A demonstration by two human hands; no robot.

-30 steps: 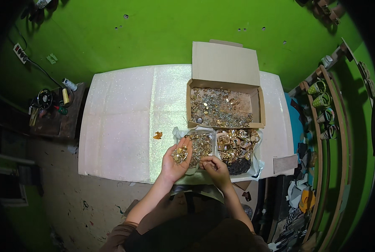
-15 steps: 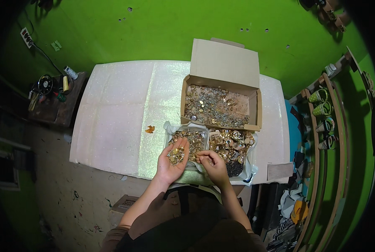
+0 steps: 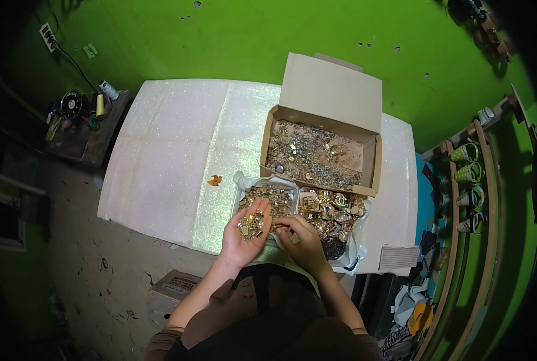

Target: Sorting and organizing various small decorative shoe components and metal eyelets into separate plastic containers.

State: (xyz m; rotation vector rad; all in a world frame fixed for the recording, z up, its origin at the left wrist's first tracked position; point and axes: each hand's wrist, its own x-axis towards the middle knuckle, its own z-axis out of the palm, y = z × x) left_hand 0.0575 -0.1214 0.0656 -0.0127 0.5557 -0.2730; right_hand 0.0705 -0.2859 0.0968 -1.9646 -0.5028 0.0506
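Observation:
My left hand [image 3: 235,248] is palm up over the near edge of the left tray, cupping a small heap of gold and clear rhinestone ornaments [image 3: 251,224]. Just to its right, my right hand [image 3: 305,242] has thumb and forefinger pinched together close to the left fingers; whatever is in that pinch is too small to name. Under both hands, a cloth-lined tray [image 3: 236,197] holds many small gold pieces. Beside it, larger gold, shiny ornaments [image 3: 331,210] fill a second lined compartment, with black beads [image 3: 333,248] in its near part.
Behind the trays stands an open cardboard box [image 3: 373,165] of loose stones, its lid raised. An orange-brown scrap [image 3: 215,180] lies on the glittery white tabletop [image 3: 166,144]. A grey ribbed card [image 3: 399,257] is at the right edge. Sandals [image 3: 468,173] hang on a wooden rack further right.
My right hand has shifted slightly left, nearer the left fingers. The left hand still cups its heap. The whole view has tilted slightly.

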